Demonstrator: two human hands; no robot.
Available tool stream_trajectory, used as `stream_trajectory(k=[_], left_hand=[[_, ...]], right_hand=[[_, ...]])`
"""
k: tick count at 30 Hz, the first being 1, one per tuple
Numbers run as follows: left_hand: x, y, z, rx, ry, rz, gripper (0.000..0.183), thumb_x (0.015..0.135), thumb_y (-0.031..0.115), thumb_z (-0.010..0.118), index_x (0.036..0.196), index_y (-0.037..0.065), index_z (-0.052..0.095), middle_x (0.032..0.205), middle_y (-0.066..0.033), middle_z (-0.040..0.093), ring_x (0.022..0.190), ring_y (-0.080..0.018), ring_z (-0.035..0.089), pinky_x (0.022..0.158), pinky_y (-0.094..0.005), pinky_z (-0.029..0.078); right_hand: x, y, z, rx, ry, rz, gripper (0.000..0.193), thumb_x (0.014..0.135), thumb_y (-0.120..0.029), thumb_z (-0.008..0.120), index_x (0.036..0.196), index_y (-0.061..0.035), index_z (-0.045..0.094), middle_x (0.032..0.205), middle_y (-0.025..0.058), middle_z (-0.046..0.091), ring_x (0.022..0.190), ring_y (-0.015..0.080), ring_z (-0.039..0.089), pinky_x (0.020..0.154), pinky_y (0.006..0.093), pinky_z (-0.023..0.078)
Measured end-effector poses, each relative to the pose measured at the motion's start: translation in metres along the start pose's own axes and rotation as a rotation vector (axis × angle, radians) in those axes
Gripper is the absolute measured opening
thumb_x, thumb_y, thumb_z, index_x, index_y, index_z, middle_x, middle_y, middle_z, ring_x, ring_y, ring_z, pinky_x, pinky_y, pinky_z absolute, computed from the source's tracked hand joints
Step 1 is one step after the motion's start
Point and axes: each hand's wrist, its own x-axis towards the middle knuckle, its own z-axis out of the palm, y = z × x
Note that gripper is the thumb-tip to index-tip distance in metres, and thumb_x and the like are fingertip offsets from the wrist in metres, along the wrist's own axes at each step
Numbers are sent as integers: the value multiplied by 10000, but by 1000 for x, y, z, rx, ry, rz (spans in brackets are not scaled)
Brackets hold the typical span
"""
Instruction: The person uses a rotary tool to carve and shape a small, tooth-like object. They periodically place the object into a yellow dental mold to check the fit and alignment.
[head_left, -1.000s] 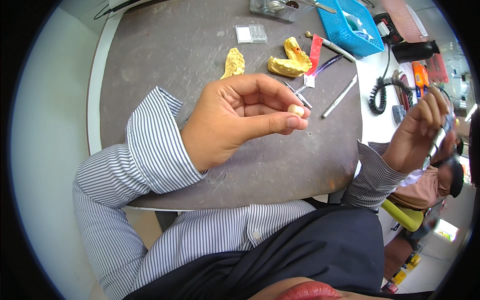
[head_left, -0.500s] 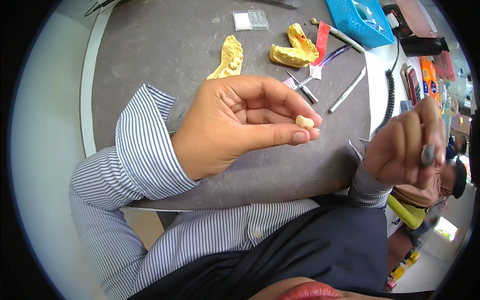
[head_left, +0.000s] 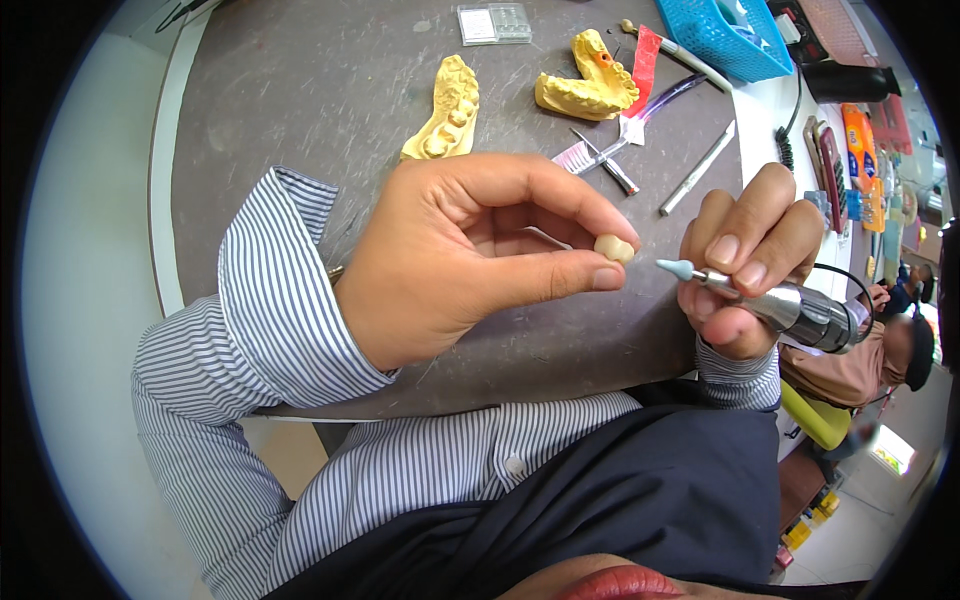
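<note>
Between the thumb and fingertips of my left hand [head_left: 480, 250] I pinch a small cream dental crown [head_left: 613, 248]. My right hand [head_left: 755, 255] grips a silver dental handpiece [head_left: 805, 314], and a cord curves away from its back end. A pale blue, pointed polishing tip [head_left: 675, 268] sits at its front, aimed at the crown with a small gap between them. Beyond my hands lie two yellow plaster dental models: a narrow part-arch model [head_left: 447, 115] and a V-shaped arch model [head_left: 585, 88] with an orange-red spot on it.
Past the models lies a clear flat case [head_left: 494, 24]. Right of them are a red strip [head_left: 645, 68], brushes and slim tools, and a silver pen-like instrument [head_left: 697, 170]. A blue basket [head_left: 735, 45] stands at the far right. Another person [head_left: 860, 365] sits at the right.
My right hand has come left toward the crown, and the handpiece now shows clearly in it. The crown has turned slightly in my left fingers. The table view has shifted a little.
</note>
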Motion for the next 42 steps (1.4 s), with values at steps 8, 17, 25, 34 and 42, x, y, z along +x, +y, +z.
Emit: stream_trajectory(k=[8,17,25,34,42], left_hand=[[1,-1,1,-7,0,-19,189,710,-104,586,876,-15,569,916,-126,566,855,-166,572,766,-252,480],[0,0,2,-30,8,-14,169,715,-92,585,870,-27,566,911,-139,568,874,-178,577,779,-262,489],[1,0,1,-10,-11,10,163,722,-86,581,873,-29,562,941,-156,569,870,-183,580,779,-261,489],[1,-1,2,5,1,16,157,721,-90,579,867,-34,563,931,-153,570,867,-182,581,776,-261,490],[2,-1,2,-6,1,7,156,721,-91,579,865,-34,560,932,-149,565,843,-179,589,764,-258,496]], right_hand=[[-5,6,3,-62,52,-82,221,702,-68,651,788,-86,448,803,46,436,606,101,467,740,364,491],[-7,4,6,-20,1,19,225,683,23,616,792,-74,445,807,68,424,620,113,478,862,413,454],[-7,5,3,-34,-19,27,229,689,23,622,793,-74,443,806,69,424,618,106,478,863,384,458],[-7,4,3,-49,-32,31,225,693,24,617,795,-76,443,809,68,422,621,104,485,858,378,462],[-7,3,1,-76,-46,25,226,692,23,616,800,-76,444,814,69,426,629,106,494,859,386,459]])
